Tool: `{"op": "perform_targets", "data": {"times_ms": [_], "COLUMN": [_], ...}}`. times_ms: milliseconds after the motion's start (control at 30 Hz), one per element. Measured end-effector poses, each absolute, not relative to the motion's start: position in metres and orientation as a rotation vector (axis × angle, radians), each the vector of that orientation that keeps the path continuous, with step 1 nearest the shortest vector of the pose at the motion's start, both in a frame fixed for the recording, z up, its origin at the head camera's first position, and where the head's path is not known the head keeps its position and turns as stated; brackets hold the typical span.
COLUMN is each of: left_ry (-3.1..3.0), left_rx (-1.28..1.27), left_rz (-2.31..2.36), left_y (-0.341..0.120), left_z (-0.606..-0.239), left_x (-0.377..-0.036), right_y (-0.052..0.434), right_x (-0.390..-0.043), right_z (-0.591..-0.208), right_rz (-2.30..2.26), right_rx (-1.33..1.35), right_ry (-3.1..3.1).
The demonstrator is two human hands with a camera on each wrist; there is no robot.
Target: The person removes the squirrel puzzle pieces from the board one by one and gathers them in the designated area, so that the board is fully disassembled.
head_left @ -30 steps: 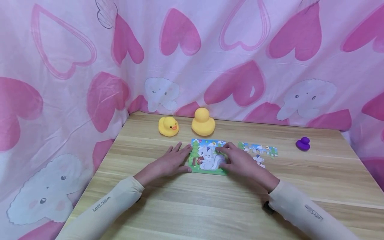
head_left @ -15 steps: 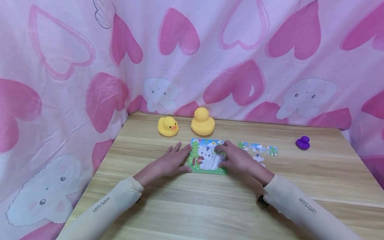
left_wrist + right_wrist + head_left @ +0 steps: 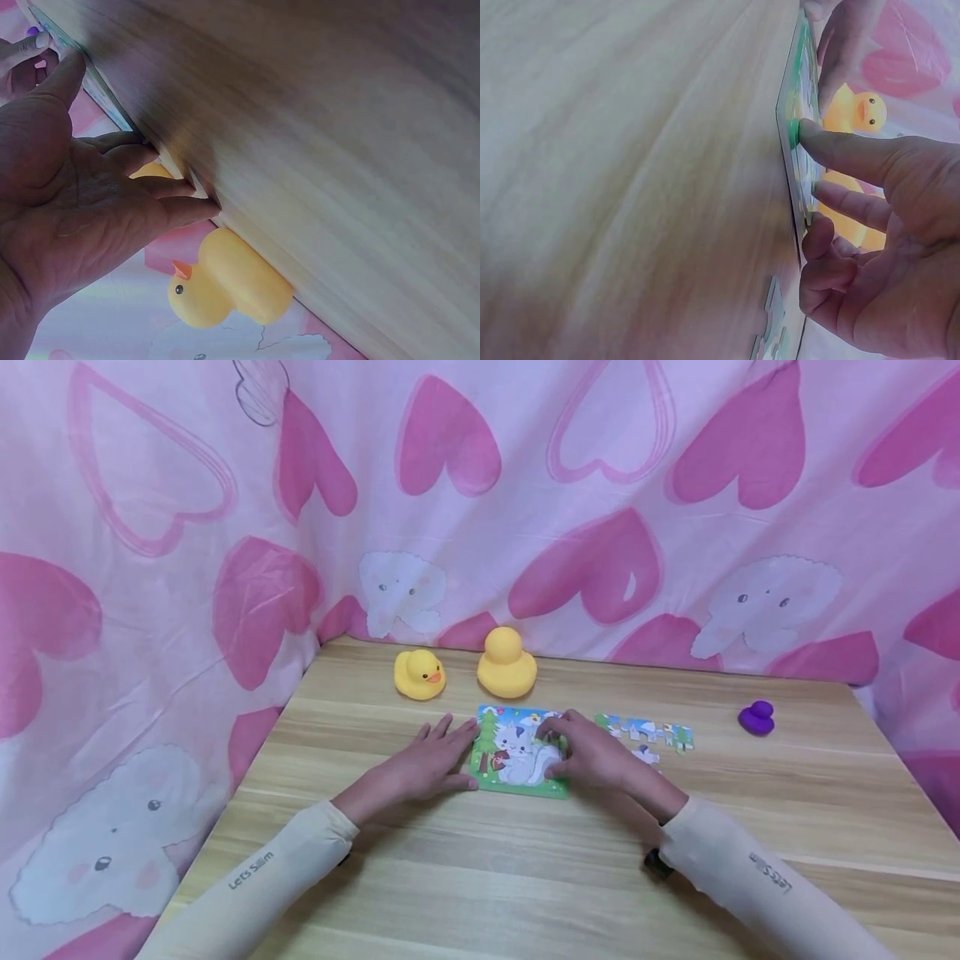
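Note:
On the wooden table lies a puzzle board [image 3: 516, 768] with a white squirrel picture among green trees. My left hand [image 3: 420, 768] rests flat at its left edge, fingers spread and fingertips at the rim; the left wrist view shows this hand [image 3: 82, 187] with nothing in its palm. Over the board's right part, my right hand [image 3: 596, 756] touches the picture with thumb and index fingertips set apart. In the right wrist view, the thumb [image 3: 847, 150] is straight on the board's face, while the other fingers fold in beside the edge. My right hand hides the board's right edge.
Several loose puzzle pieces [image 3: 645, 731] lie right of the board, partly behind my right hand. Behind it stand a small yellow rubber duck [image 3: 420, 675] and a bigger yellow duck [image 3: 507, 664]. A purple duck [image 3: 757, 718] sits far right. A pink heart-print curtain [image 3: 450, 527] borders the table.
My right wrist and forearm have shifted slightly left, with the thumb and index finger staying over the board's right part. The left hand stays in place at the left edge.

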State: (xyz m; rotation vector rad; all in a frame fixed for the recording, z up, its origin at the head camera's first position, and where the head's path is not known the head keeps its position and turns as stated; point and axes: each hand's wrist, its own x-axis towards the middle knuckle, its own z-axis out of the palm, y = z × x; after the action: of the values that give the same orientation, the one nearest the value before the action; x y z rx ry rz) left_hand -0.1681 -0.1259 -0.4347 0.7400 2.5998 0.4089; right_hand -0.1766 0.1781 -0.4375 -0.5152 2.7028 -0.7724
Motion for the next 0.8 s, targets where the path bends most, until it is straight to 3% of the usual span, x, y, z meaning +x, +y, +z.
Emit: {"op": "perform_targets", "data": {"times_ms": [800], "left_ry": [2.608], "left_rx": [0.786], "left_rz": [0.393], "left_y": [-0.127], "left_z": [-0.435], "left_x": [-0.168], "right_y": [0.182], "right_x": [-0.198], "right_z": [-0.427], "right_rz": [-0.69], "right_rx": [-0.666], "right_ry": [2.606]}}
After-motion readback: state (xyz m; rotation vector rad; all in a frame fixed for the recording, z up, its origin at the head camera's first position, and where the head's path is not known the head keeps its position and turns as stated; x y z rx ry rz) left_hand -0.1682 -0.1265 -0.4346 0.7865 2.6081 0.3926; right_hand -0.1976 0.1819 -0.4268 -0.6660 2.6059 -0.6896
